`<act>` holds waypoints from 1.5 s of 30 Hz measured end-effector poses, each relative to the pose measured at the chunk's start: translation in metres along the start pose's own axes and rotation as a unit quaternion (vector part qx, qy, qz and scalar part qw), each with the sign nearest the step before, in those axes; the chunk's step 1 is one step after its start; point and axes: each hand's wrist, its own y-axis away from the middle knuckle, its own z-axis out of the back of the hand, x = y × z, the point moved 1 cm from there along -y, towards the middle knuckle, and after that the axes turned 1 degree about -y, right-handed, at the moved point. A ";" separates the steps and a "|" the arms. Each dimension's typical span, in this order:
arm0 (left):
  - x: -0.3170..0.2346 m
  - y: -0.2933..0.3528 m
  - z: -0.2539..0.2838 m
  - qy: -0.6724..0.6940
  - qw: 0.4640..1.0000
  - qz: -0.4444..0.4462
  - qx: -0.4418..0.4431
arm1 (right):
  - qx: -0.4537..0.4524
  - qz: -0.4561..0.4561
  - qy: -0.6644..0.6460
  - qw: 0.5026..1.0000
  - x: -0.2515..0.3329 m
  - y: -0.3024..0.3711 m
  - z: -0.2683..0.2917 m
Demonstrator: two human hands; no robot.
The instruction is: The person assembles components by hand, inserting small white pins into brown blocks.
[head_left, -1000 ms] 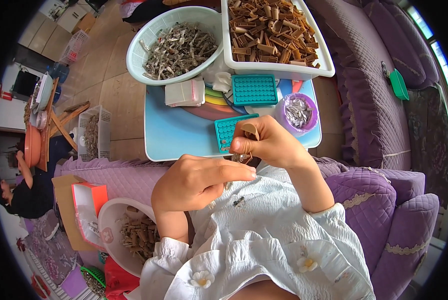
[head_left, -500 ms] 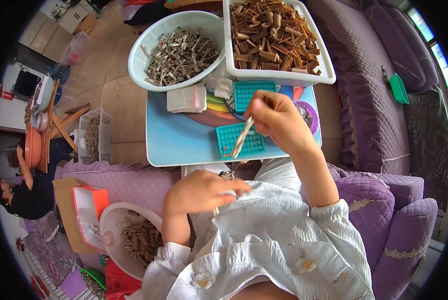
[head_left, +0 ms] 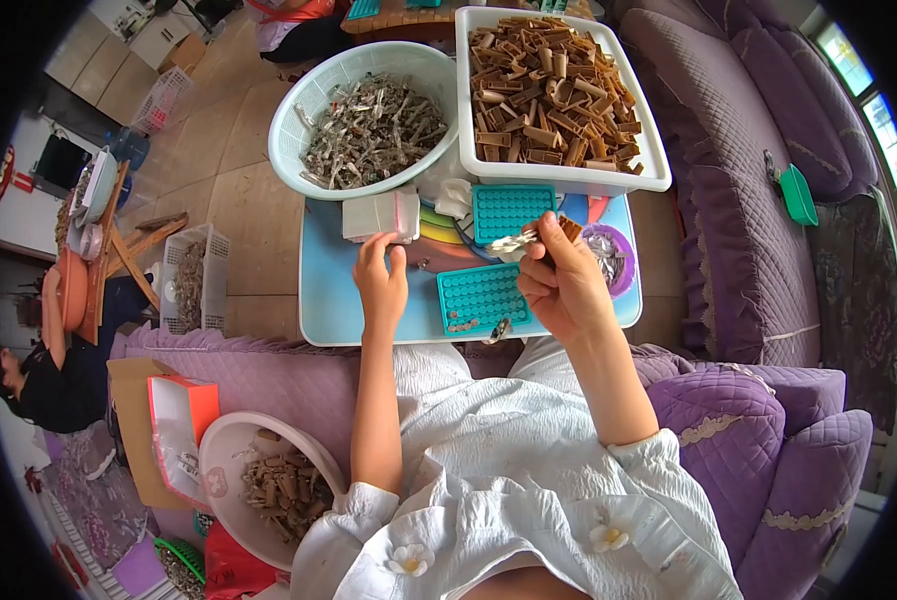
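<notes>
My right hand (head_left: 572,285), above the table's right half, is closed on a brown curved piece (head_left: 570,228). A silvery, shiny strip bundle (head_left: 512,243) sticks out leftward from the same fingers. My left hand (head_left: 381,290) reaches to the stack of white squares (head_left: 371,218), fingertips at its front edge, thumb and forefinger apart. Between the hands lies a teal tray with round cells (head_left: 479,300), a few small bits in its near left cells. A small shiny metallic piece (head_left: 500,330) shows at that tray's front edge. Behind is a second teal tray (head_left: 512,210).
At the table's (head_left: 344,300) far side stand a pale basin (head_left: 287,135) of silvery strips and a white tub (head_left: 466,110) of brown pieces. A purple bowl (head_left: 627,268) sits right. A white basin (head_left: 314,440) is beside my left arm. Another person (head_left: 59,385) works at far left.
My left hand has moved forward from above my lap to the white stack. My right hand has lowered slightly toward me, still holding the brown piece and the silvery strip bundle.
</notes>
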 end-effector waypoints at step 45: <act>-0.126 0.071 0.070 0.656 0.701 0.115 0.256 | 0.121 -0.039 -0.027 0.991 -0.031 0.039 0.003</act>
